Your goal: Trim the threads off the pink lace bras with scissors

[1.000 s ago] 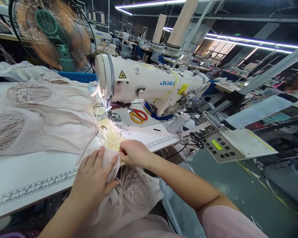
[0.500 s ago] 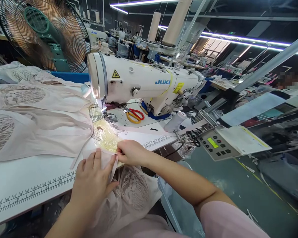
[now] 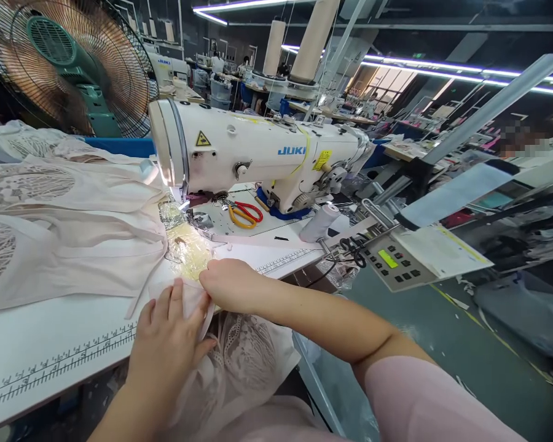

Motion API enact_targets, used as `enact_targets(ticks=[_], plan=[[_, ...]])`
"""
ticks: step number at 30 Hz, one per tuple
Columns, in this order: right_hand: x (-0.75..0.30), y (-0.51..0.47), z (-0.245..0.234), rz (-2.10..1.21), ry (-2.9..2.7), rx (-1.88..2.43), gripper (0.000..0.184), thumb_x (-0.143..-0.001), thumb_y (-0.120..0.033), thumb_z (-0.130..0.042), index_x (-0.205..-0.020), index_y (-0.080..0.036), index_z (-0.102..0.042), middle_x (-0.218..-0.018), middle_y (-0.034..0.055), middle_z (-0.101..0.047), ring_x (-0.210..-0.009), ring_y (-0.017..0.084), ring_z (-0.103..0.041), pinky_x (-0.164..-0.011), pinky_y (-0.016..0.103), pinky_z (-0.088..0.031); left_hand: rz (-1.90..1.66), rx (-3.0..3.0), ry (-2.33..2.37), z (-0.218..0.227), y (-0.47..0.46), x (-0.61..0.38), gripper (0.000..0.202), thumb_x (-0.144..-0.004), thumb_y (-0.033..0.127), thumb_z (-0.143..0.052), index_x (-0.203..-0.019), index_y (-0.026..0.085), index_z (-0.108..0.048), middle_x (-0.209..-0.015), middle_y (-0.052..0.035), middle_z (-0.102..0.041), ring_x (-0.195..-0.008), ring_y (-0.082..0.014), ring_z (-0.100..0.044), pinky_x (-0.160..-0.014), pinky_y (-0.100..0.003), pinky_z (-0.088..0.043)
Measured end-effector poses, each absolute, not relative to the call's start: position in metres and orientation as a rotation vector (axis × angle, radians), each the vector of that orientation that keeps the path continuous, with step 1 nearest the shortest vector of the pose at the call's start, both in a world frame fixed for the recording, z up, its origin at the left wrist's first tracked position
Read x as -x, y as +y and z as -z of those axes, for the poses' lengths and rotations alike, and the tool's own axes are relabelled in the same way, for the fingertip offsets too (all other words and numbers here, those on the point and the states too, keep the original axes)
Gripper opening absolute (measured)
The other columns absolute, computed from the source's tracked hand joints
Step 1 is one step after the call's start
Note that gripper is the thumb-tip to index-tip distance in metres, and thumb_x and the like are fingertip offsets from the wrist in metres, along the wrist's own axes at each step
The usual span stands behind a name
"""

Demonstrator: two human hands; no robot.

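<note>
My left hand (image 3: 168,341) lies flat with fingers stretched on a pale pink lace garment piece (image 3: 244,362) at the table's front edge. My right hand (image 3: 225,283) is closed in a pinch on the top edge of that same piece, right beside the left fingers. The fabric hangs off the table toward my lap. A white JUKI sewing machine (image 3: 258,153) stands just behind the hands, its lamp lighting a shiny yellowish sheet (image 3: 187,245) on the table.
A pile of pink lace garments (image 3: 59,239) covers the white table (image 3: 50,344) at left. Orange-handled scissors (image 3: 242,213) and a thread cone (image 3: 319,222) lie by the machine. A control panel (image 3: 389,263) is at right, a fan (image 3: 64,61) at back left.
Both hands have shifted slightly left along the fabric edge, and the right hand has drawn closer to the left. The view has panned a little to the right.
</note>
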State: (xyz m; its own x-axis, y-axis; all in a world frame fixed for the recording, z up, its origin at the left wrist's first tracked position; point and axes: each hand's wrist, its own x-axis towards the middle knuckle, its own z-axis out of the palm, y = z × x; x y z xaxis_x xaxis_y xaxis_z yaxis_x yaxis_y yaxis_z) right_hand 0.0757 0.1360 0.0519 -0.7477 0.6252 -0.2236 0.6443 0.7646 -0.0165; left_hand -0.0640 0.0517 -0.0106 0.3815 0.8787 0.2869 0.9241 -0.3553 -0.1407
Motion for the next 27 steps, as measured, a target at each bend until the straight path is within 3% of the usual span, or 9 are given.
enact_targets(ticks=[16, 22, 27], plan=[[-0.058, 0.147, -0.027, -0.008, 2.834, -1.167, 0.015, -0.086, -0.018, -0.049, -0.090, -0.015, -0.063, -0.083, 0.0078, -0.061, -0.076, 0.021, -0.062, -0.056, 0.029, -0.046, 0.241, 2.389, -1.780, 0.008, 0.050, 0.060, 0.057, -0.067, 0.047, -0.074, -0.119, 0.027, -0.065, -0.135, -0.0274, -0.050, -0.120, -0.0406, -0.051, -0.094, -0.052, -0.040], [-0.045, 0.156, -0.029, 0.056, 2.852, -1.187, 0.021, -0.086, -0.023, -0.047, -0.094, -0.017, -0.066, -0.088, 0.0070, -0.063, -0.076, 0.021, -0.062, -0.057, 0.028, -0.044, 0.234, 2.391, -1.811, 0.008, 0.050, 0.059, 0.059, -0.065, 0.049, -0.075, -0.120, 0.030, -0.064, -0.135, -0.0275, -0.050, -0.121, -0.0403, -0.050, -0.095, -0.052, -0.039], [-0.041, 0.166, -0.036, 0.192, 2.776, -1.201, 0.020, -0.083, -0.023, -0.049, -0.090, -0.021, -0.068, -0.090, 0.0046, -0.066, -0.081, 0.020, -0.061, -0.054, 0.026, -0.038, 0.251, 2.378, -1.826, 0.009, 0.049, 0.061, 0.060, -0.068, 0.045, -0.074, -0.125, 0.034, -0.059, -0.138, -0.0225, -0.049, -0.121, -0.0392, -0.050, -0.096, -0.052, -0.038]])
